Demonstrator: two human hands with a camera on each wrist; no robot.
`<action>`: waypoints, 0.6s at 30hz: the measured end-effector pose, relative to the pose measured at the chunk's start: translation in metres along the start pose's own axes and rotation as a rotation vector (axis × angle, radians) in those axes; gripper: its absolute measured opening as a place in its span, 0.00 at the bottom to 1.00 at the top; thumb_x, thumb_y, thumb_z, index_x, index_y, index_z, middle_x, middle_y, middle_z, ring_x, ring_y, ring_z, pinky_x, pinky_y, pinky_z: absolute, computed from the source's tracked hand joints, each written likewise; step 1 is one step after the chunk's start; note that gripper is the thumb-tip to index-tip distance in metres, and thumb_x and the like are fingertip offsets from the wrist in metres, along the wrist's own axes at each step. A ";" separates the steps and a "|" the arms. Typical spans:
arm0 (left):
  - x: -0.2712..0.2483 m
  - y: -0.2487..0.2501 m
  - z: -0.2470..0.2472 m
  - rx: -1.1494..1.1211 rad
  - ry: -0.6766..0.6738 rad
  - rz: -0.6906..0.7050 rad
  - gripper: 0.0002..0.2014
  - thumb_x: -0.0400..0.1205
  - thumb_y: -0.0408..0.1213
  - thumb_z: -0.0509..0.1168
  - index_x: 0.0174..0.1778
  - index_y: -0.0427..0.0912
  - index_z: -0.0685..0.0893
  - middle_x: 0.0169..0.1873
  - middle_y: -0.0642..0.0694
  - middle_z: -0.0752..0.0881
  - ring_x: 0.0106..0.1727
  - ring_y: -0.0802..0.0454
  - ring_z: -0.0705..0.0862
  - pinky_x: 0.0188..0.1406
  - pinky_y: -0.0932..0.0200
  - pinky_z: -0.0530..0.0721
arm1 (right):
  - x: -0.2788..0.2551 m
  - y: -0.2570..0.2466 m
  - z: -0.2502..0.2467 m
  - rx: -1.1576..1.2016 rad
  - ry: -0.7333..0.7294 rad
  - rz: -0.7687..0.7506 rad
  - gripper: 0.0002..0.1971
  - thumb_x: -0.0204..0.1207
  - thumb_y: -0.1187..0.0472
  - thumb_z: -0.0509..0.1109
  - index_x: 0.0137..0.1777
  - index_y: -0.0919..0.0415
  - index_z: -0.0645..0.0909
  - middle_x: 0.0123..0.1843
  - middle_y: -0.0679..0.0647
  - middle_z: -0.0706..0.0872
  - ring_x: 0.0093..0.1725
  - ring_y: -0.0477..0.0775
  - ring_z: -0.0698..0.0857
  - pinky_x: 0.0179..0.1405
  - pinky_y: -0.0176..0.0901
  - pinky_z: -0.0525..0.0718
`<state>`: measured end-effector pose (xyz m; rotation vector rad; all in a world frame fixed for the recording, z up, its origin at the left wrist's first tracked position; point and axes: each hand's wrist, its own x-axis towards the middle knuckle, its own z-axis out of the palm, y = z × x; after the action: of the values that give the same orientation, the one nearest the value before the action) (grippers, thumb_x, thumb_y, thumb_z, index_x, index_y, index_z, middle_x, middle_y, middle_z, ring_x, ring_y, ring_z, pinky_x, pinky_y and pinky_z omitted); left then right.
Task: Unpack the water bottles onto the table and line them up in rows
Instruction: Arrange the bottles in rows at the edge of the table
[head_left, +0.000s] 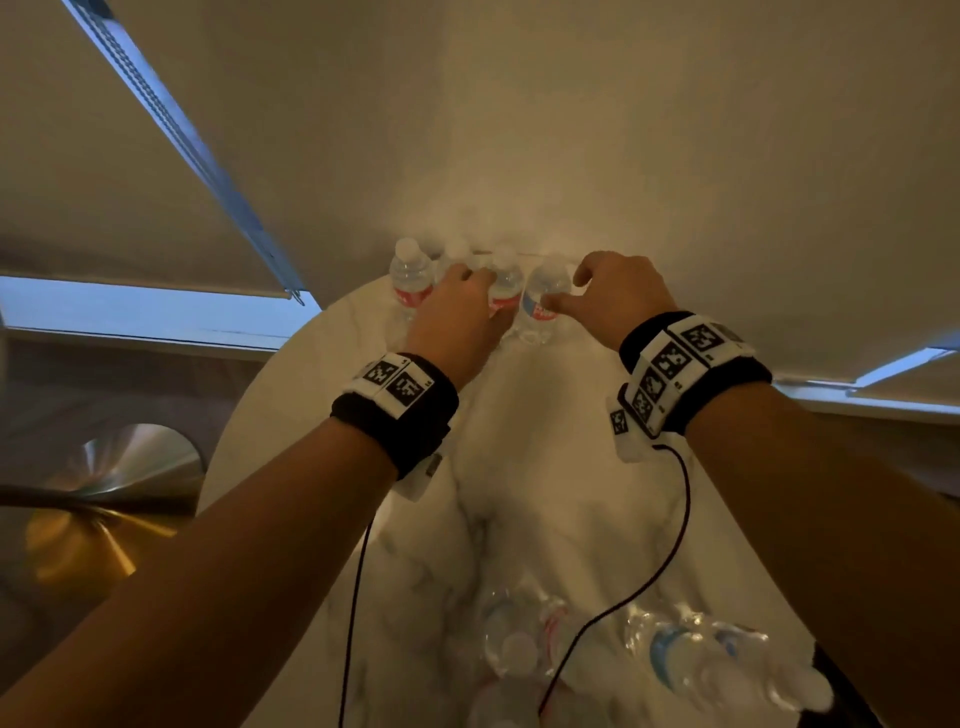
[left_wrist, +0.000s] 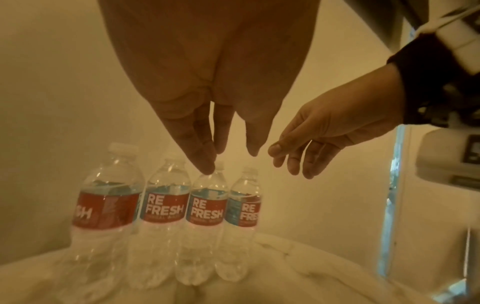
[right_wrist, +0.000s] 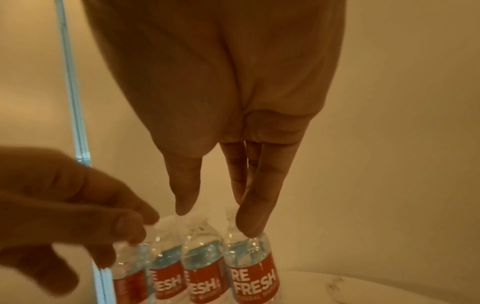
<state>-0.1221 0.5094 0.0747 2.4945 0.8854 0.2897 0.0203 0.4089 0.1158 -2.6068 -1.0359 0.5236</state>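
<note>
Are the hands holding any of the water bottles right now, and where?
No, nothing is held. The left hand and right hand have straight fingers over the row of bottles, only touching the shoulders of two bottles, without any grip.

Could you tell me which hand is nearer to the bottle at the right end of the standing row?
Right. The right hand has fingers at the right-end bottle; the left hand is over bottles further left.

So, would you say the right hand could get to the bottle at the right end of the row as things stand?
Probably yes. The right hand already hovers at the rightmost bottle, its fingers straight at its shoulder. Nothing stands to its right on the table; the left hand is over the neighbouring bottles.
</note>
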 end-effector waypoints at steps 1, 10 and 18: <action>-0.018 0.001 0.000 -0.021 -0.016 0.002 0.20 0.84 0.47 0.66 0.67 0.38 0.82 0.59 0.39 0.85 0.55 0.42 0.85 0.56 0.49 0.84 | -0.013 0.000 -0.002 0.023 -0.002 -0.005 0.26 0.71 0.40 0.75 0.56 0.63 0.84 0.50 0.60 0.87 0.49 0.60 0.85 0.43 0.46 0.80; -0.185 0.018 -0.011 -0.234 -0.305 0.016 0.11 0.82 0.50 0.67 0.52 0.51 0.91 0.45 0.53 0.91 0.42 0.59 0.86 0.48 0.55 0.86 | -0.158 0.004 -0.007 0.158 -0.124 -0.003 0.14 0.69 0.43 0.75 0.46 0.52 0.84 0.40 0.51 0.90 0.41 0.54 0.90 0.48 0.51 0.87; -0.256 0.028 0.000 -0.240 -0.509 0.105 0.18 0.76 0.57 0.72 0.61 0.57 0.86 0.56 0.55 0.84 0.51 0.60 0.84 0.52 0.60 0.86 | -0.274 0.030 0.039 -0.068 -0.358 -0.027 0.15 0.71 0.45 0.75 0.56 0.48 0.81 0.50 0.50 0.81 0.48 0.53 0.82 0.41 0.42 0.73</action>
<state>-0.3039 0.3272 0.0786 2.2360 0.4799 -0.1924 -0.1640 0.2007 0.1316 -2.6108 -1.2096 0.9912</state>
